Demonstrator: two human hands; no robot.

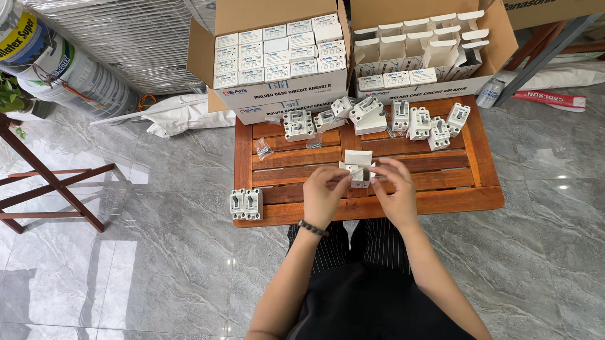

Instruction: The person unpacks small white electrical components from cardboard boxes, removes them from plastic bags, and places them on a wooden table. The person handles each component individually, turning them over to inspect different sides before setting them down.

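Small white carton (357,166) – flaps open – pinched by left hand (324,191) and right hand (397,192); bare slats of the wooden table (442,188) lie right.

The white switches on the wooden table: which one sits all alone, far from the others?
The double switch at the table's front left corner, left of the left hand. The other switches crowd the far edge by the cartons.

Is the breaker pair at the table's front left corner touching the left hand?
Apart. The head view shows bare wooden slats of the table between the breaker pair and the left hand, which is at the small white box.
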